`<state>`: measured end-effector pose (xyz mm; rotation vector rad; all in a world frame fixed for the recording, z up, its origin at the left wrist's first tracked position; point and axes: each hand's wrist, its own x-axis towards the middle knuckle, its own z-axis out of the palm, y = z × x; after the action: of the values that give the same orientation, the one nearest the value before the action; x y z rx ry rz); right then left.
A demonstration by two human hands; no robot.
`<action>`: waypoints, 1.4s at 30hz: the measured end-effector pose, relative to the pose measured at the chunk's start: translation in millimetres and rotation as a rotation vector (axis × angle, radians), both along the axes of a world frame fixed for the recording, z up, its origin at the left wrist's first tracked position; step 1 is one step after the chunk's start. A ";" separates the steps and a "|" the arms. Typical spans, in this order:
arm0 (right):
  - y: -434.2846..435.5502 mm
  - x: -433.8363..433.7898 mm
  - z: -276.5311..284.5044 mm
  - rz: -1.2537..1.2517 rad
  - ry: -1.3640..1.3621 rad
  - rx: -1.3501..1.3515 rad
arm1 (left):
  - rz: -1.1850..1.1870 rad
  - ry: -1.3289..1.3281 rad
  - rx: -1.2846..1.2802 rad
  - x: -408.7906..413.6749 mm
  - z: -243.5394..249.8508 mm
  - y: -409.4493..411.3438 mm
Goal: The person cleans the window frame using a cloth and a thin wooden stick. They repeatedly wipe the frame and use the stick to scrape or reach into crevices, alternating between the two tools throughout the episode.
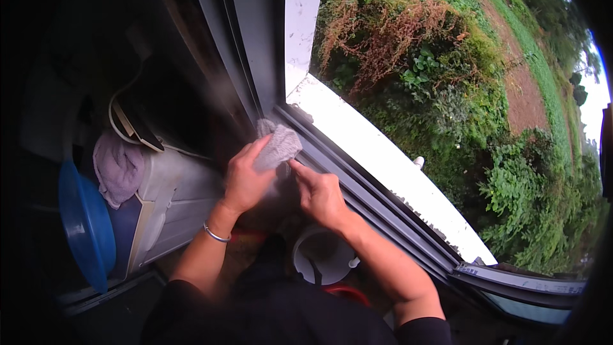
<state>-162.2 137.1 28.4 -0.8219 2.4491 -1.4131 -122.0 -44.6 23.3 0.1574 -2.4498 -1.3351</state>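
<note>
Bunched in my left hand (pixel 246 172) is a greyish-pink cloth (pixel 280 146), held at the inner corner of a dark grey window frame (pixel 258 33). My right hand (pixel 321 191) is just beside it, its index fingertip at the cloth's lower edge. Whether that finger grips the cloth or only touches it, I cannot tell. The tracks of the window sill (pixel 378 211) run down to the right from this corner. A silver bangle (pixel 217 233) circles my left wrist.
Below my hands stands a white bucket (pixel 325 254), with a red basin (pixel 347 292) partly hidden under it. To the left, a mauve towel (pixel 117 165) drapes over a white appliance (pixel 187 196) beside a blue basin (pixel 86 225). Outside lies a white ledge (pixel 383 153), then shrubs (pixel 421 48).
</note>
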 end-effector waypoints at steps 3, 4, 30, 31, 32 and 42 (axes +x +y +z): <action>15.7 1.7 -0.1 -0.076 0.017 -0.067 | -0.075 -0.023 -0.001 -3.7 6.9 12.5; 22.1 -4.1 9.3 -0.038 0.012 -0.009 | -0.091 -0.041 -0.003 -2.8 8.2 14.7; 21.4 -21.4 28.4 0.072 -0.030 0.095 | 0.001 -0.009 0.014 -1.7 -11.0 22.6; 19.4 -29.3 35.2 0.123 -0.023 0.158 | 0.014 -0.024 0.035 -0.3 -16.6 20.4; 15.2 -38.4 48.3 0.176 -0.028 0.280 | 0.027 -0.038 0.057 0.9 -21.7 18.8; -2.1 -43.4 23.2 0.162 0.002 0.160 | 0.132 -0.049 0.202 -6.4 -26.1 17.6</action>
<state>-205.6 135.0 51.6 -0.9597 2.3984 -1.1447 -128.5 -27.0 -2.7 0.3987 -2.2943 -1.5334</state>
